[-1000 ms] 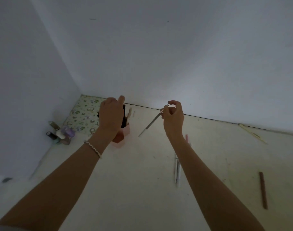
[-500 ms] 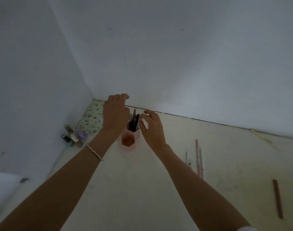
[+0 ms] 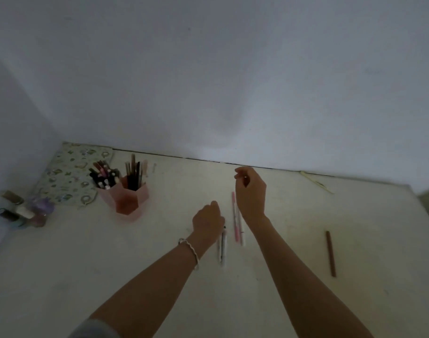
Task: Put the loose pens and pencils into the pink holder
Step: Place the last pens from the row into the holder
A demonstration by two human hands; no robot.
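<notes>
The pink holder (image 3: 131,200) stands at the left of the table, with several pens and pencils upright in its two cups. My left hand (image 3: 206,222) is down on the table at the far end of two white pens (image 3: 222,248). Its fingers curl under and are hidden, so a grip cannot be confirmed. My right hand (image 3: 251,192) hovers loosely curled, holding nothing, just above and right of a pink pen (image 3: 234,217) and a white pen (image 3: 241,234) lying side by side. A brown pencil (image 3: 330,253) lies alone at the right.
A floral pouch (image 3: 69,178) lies behind the holder in the corner. Small bottles (image 3: 25,211) cluster at the far left by the wall. A thin yellow stick (image 3: 315,182) lies near the back wall. The table's right edge (image 3: 425,211) is close.
Both hands left the holder and moved right and toward me. The pen my right hand held a second ago is out of it. My left hand dropped onto the white pens.
</notes>
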